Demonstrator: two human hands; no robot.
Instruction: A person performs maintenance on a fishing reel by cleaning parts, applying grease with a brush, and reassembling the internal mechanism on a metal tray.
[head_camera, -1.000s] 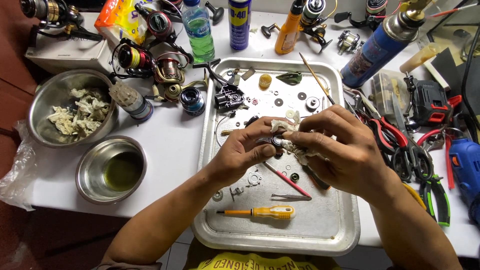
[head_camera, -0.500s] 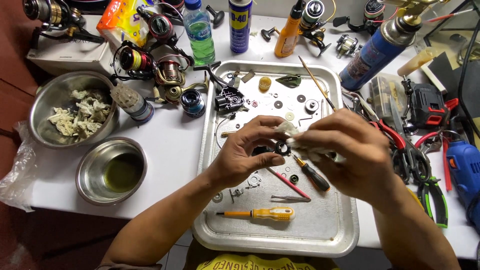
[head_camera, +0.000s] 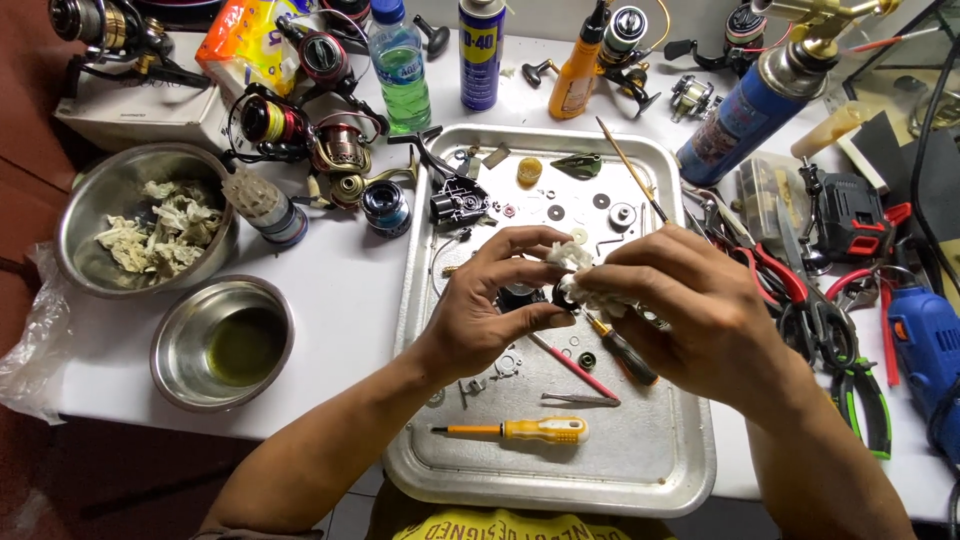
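Over the middle of a metal tray (head_camera: 640, 470), my left hand (head_camera: 495, 310) pinches a small dark round reel part (head_camera: 562, 297) between thumb and fingers. My right hand (head_camera: 690, 315) presses a crumpled white tissue (head_camera: 585, 280) against that part. On the tray lie a yellow-handled screwdriver (head_camera: 525, 430), a dark-handled screwdriver (head_camera: 622, 352), a red stick (head_camera: 572, 366), tweezers (head_camera: 578, 399), a black reel body (head_camera: 458, 200) and several small washers and screws.
At the left stand a steel bowl of used tissue (head_camera: 140, 225) and a steel bowl of greenish liquid (head_camera: 222, 340). Fishing reels (head_camera: 320, 130), a green bottle (head_camera: 400, 65) and spray cans (head_camera: 482, 50) crowd the back. Pliers (head_camera: 850, 370), a blue drill (head_camera: 930, 340) and a torch canister (head_camera: 745, 115) lie right.
My hands have shifted slightly, with the right hand turning the tissue on the part. The dark-handled screwdriver, hidden a second ago, now shows beneath my right hand.
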